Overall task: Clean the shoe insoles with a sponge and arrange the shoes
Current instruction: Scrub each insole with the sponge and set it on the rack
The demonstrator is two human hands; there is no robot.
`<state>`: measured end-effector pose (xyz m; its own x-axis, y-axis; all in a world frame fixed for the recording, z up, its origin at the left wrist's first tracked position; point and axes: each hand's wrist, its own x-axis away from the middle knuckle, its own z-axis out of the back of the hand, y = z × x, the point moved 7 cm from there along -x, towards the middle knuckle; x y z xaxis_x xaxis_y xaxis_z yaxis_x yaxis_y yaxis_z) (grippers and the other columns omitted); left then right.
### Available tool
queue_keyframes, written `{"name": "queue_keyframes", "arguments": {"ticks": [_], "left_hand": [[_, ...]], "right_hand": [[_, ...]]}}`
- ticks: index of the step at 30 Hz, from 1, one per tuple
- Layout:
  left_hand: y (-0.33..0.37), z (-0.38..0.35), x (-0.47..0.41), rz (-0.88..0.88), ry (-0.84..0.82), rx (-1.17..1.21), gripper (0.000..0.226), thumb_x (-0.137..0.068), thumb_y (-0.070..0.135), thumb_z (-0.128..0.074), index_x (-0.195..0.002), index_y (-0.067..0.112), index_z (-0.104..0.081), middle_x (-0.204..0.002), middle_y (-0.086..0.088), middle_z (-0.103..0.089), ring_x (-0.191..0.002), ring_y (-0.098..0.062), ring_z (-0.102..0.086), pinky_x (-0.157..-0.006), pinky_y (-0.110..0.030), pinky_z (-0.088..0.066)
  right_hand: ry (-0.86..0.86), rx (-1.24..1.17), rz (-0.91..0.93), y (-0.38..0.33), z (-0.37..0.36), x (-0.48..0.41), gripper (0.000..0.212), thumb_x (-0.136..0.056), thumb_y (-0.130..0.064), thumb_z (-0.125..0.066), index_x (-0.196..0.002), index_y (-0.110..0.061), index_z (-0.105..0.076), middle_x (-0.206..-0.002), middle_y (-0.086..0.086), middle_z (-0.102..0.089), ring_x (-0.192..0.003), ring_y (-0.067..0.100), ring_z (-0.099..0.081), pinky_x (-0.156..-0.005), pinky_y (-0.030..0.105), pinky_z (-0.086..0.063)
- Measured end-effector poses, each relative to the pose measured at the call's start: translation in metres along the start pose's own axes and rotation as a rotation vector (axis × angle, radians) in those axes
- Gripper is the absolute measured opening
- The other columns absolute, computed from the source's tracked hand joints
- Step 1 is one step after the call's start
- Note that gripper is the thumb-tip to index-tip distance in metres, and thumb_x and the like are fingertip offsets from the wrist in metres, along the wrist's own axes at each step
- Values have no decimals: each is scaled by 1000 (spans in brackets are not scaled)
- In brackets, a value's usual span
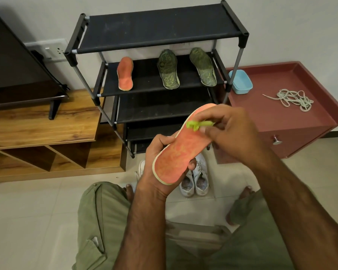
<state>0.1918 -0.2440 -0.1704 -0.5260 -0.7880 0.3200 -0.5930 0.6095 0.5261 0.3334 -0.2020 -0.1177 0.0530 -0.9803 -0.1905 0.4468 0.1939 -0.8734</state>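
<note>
Insole [180,151] in left fingers [191,165]; sponge [197,124] in right [210,132]

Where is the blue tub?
In the head view, the blue tub sits right of centre on the red cabinet, between the shoe rack and the tangled laces.

Matt black cloth rack shelves [160,28]

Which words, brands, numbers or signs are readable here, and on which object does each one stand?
No text is readable anywhere.
Orange foam insole, held by the left hand: mottled pattern only, no letters.
Two dark green insoles on the black rack shelf: yellow markings, too blurred to read.
White lace-up shoes: no legible brand.
Yellow-green sponge piece, pinched by the right hand: no print.
</note>
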Motion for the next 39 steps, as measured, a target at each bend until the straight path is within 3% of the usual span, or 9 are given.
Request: {"name": "queue_keyframes", "arguments": {"ticks": [3, 5, 9, 11, 15, 20, 27, 31, 39], "left_hand": [[23, -30, -17, -146, -2, -182, 49, -62, 19, -66, -109, 6, -61, -86, -10, -69, -59, -18, -66, -58, -23, -54], [31, -29, -22, -212, -199, 41, 52, -92, 26, -66, -139, 13, -48, -131, -1, -67, -105, -11, -69, -95, -26, -53], [7, 0, -20, -91, -106, 76, 45, -91, 17, -41, -122, 3, -70, -107, -24, -66, -58, -26, -59, -49, -29, -54], [2, 10, -11, -36, -11, 80, 54, -84, 20, -40, -128, 2, -66, -104, -26, -64, -54, -30, -55, -44, -30, -52], [4, 4, -17, -37, 66, 59, 57, -85, 21, -41, -137, 5, -59, -107, -26, -66, -60, -32, -59, -50, -31, -56], [1, -1, -15, -77, 38, 141, 43, -96, 21, -50, -127, -5, -65, -132, -30, -62, -117, -43, -64, -109, -59, -46], [3, 5, -17, -106, 102, 45, 41, -90, 15, -47, -117, 0, -74, -112, -23, -72, -96, -33, -72, -92, -40, -58], [3, 6, -18, -96, 156, 47, 35, -94, 18, -53, -118, -1, -69, -95, -16, -73, -79, -25, -73, -70, -32, -62], [-1, 7, -19, -34, 102, 103, 54, -101, 22, -55, -150, 1, -45, -144, -26, -55, -126, -40, -59, -101, -47, -56]], "right_hand": [[171, -28, -26, 3, 20, -6, 25, -91, -10, -76, -109, -28, -70, -95, -6, -73, -86, 13, -71, -75, 36, -61], [176, 131, 8, 2, 22, -8, 19, -92, -14, -74, -102, -29, -68, -92, -8, -69, -85, 11, -68, -77, 36, -60], [66, 325, 19, 3, 11, -7, 16, -91, -22, -75, -102, -33, -78, -100, -12, -68, -88, 4, -63, -77, 17, -48], [68, 352, 12, 1, 10, -8, 17, -87, -28, -80, -104, -31, -79, -101, -13, -66, -88, 4, -62, -78, 13, -43], [93, 383, 20, -6, 8, -8, 14, -83, -23, -85, -93, -29, -77, -88, -18, -63, -80, 1, -61, -73, 17, -45], [2, 331, 26, -8, 1, -8, 33, -87, -20, -81, -116, -34, -74, -97, -15, -70, -88, 2, -66, -80, 21, -54], [102, 367, 59, -6, 15, -14, 23, -87, -18, -78, -108, -28, -81, -104, -7, -72, -95, 9, -66, -90, 37, -56], [-70, 326, 68, -15, -5, -4, 22, -85, -16, -81, -102, -30, -82, -102, -13, -75, -92, 2, -67, -88, 23, -55], [-26, 395, 29, -13, 6, -13, 22, -84, -15, -80, -100, -30, -83, -101, -10, -74, -91, 7, -68, -88, 30, -56]]}}
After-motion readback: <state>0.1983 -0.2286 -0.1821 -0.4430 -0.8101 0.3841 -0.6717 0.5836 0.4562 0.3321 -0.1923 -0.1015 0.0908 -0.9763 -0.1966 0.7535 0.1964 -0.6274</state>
